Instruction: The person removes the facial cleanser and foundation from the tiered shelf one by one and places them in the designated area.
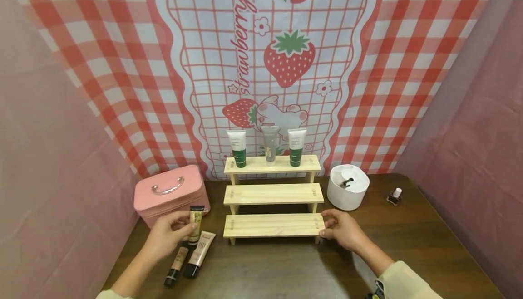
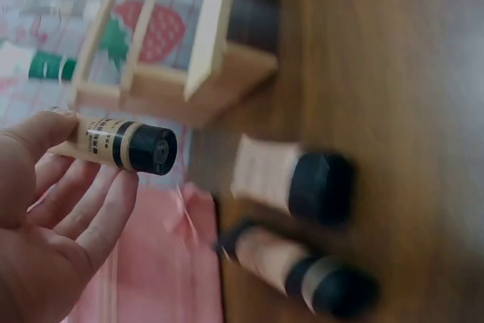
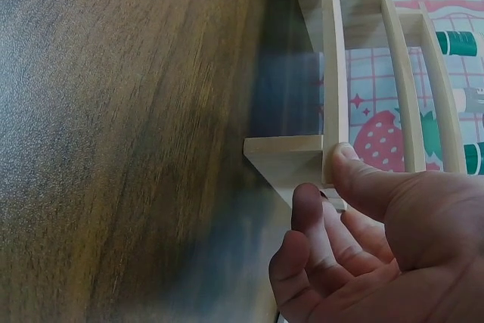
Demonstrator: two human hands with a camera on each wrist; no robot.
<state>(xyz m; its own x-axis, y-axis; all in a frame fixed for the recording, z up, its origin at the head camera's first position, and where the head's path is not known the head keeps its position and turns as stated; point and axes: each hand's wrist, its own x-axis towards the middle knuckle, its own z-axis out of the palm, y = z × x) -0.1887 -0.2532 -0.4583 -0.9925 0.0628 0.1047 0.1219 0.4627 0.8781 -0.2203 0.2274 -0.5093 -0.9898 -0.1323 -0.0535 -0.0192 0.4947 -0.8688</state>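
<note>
My left hand [image 1: 168, 233] pinches a gold cosmetic tube [image 1: 195, 221] between thumb and fingers, beside the pink case. In the left wrist view the black cap [image 2: 155, 149] of this tube points away from the palm. Below it on the table lie a beige BB cream tube [image 1: 202, 250] and a slimmer black-capped tube [image 1: 179, 262]. With thumb and fingertips, my right hand [image 1: 344, 230] grips the right end of the lowest step of a three-tier wooden stand [image 1: 273, 225]. The thumb lies along the board's edge in the right wrist view.
Two green-and-white tubes [image 1: 296, 147] and a grey tube [image 1: 270, 147] stand on the top step. A pink case [image 1: 173, 190] sits at left. Right of the stand are a white round container [image 1: 347, 194] and a small dark bottle [image 1: 394, 196]. A checked cloth hangs behind.
</note>
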